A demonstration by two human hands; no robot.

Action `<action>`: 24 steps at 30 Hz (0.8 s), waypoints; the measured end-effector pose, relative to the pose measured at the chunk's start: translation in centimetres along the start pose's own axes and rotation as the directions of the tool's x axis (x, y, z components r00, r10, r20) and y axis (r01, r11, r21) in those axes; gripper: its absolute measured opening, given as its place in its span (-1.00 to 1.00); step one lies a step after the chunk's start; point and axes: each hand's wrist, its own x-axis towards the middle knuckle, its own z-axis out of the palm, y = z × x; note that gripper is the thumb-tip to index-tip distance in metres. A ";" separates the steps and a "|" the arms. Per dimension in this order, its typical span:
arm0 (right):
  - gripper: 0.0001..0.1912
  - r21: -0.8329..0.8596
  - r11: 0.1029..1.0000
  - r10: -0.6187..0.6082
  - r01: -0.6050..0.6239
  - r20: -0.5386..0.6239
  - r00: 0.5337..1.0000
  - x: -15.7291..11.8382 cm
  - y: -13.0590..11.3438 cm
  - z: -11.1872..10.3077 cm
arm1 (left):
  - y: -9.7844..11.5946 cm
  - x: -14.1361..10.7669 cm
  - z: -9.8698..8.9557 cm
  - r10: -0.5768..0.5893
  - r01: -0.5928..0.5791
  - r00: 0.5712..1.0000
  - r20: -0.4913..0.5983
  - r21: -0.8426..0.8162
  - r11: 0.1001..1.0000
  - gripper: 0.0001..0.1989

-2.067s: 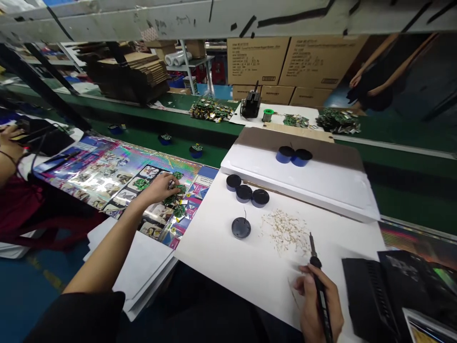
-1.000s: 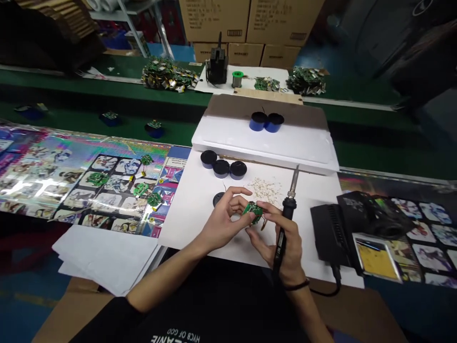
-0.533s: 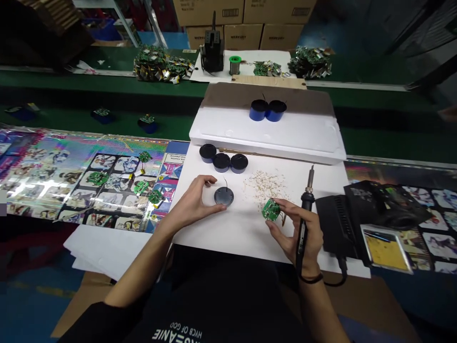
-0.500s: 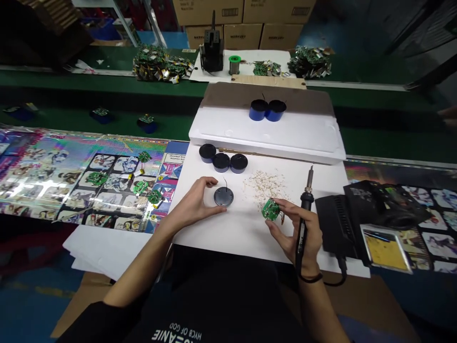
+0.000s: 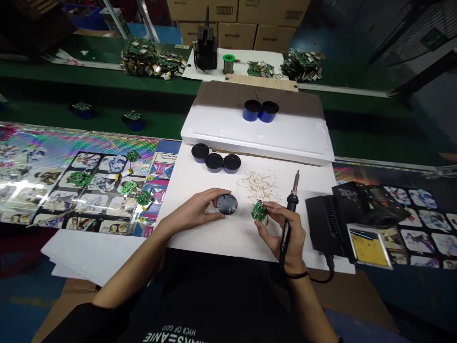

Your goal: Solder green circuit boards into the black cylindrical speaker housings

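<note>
My left hand (image 5: 194,209) has its thumb and fingers closed around the edge of a round dark cup (image 5: 227,205) on the white board. My right hand (image 5: 285,228) pinches a green circuit board (image 5: 259,211) between thumb and fingertips, a little to the right of the cup. A black soldering iron (image 5: 288,216) also rests in my right hand, its metal tip pointing up and away. Behind the cup stand several similar dark blue cups (image 5: 214,162). Pale crumbs (image 5: 260,185) lie scattered on the white board (image 5: 210,238) beyond the circuit board.
Two blue cups (image 5: 268,112) stand on a white foam block (image 5: 250,136). A black soldering station (image 5: 323,224) with a cable sits at the right. Loose circuit boards (image 5: 79,178) lie on the left. A solder spool (image 5: 228,63) and an iron holder (image 5: 206,50) stand at the back.
My left hand has closed in on the round cup, which now sits tilted at its fingertips. The view has shifted slightly; my right hand still holds the circuit board and iron.
</note>
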 end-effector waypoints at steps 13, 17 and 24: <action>-0.54 -0.146 0.979 -0.133 0.145 0.088 0.987 1.1 0.5 0.7 | 0.3 0.4 0.9 -0.017 0.000 0.995 -0.100 -0.161 0.987 -0.68; -0.53 -0.083 0.985 -0.138 0.152 0.159 0.978 0.8 0.3 1.5 | -0.1 0.7 -1.5 0.109 -0.117 0.992 -0.058 -0.150 0.982 -0.81; -0.49 -0.109 0.959 -0.227 0.262 0.260 0.939 1.2 0.7 2.7 | -0.4 3.4 -2.3 -0.037 0.089 0.989 0.143 -0.378 0.921 -0.66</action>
